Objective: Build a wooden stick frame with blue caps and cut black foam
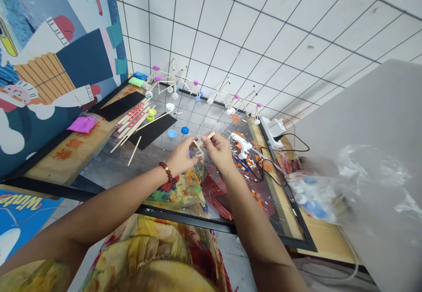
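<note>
My left hand (182, 156), with a dark red bead bracelet (165, 172) at its wrist, is closed on a small angled frame of wooden sticks (198, 148). Beside it, my right hand (218, 151) pinches a short pale wooden stick (208, 138), its fingers wrapped round it. The stick's inner end meets the frame between the two hands; whether they are joined I cannot tell. A white hot glue gun (242, 145) lies just right of my right hand. Left of my hands, more wooden sticks (133, 125), some with red bands, rest partly on a black sheet (155, 131).
Stick structures (173, 79) with pink and white parts stand along the tiled wall. Light blue (172, 133) and dark blue caps (185, 130) lie beyond my hands. At right are a power strip (273, 131), a black cord (262, 171) and orange scraps. A pink packet (82, 124) lies left.
</note>
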Available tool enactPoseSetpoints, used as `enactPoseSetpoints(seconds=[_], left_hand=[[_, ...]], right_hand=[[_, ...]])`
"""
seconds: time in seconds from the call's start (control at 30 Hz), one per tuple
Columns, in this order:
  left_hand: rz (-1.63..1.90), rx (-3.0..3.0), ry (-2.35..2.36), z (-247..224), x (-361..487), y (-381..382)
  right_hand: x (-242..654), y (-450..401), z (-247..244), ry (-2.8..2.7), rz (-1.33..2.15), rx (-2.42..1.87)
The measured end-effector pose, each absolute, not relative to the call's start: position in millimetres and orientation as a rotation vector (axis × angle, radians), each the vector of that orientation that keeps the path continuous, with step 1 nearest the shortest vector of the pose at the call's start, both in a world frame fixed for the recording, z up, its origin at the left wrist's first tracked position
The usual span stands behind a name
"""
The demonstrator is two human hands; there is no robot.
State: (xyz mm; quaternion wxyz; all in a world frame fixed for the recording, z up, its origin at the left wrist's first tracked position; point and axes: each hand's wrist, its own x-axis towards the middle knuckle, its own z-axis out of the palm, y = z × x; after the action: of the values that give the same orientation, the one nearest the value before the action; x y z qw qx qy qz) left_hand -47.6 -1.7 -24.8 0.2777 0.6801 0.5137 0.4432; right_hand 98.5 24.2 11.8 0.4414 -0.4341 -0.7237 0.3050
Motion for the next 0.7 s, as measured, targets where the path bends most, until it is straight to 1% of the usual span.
enactPoseSetpoints(seconds=[0.7], left_hand=[[1.216, 1.792, 1.382, -21.9, -47.6, -1.4]], right_hand=[[92.9, 20.9, 10.7, -1.75, 0.785, -1.056]])
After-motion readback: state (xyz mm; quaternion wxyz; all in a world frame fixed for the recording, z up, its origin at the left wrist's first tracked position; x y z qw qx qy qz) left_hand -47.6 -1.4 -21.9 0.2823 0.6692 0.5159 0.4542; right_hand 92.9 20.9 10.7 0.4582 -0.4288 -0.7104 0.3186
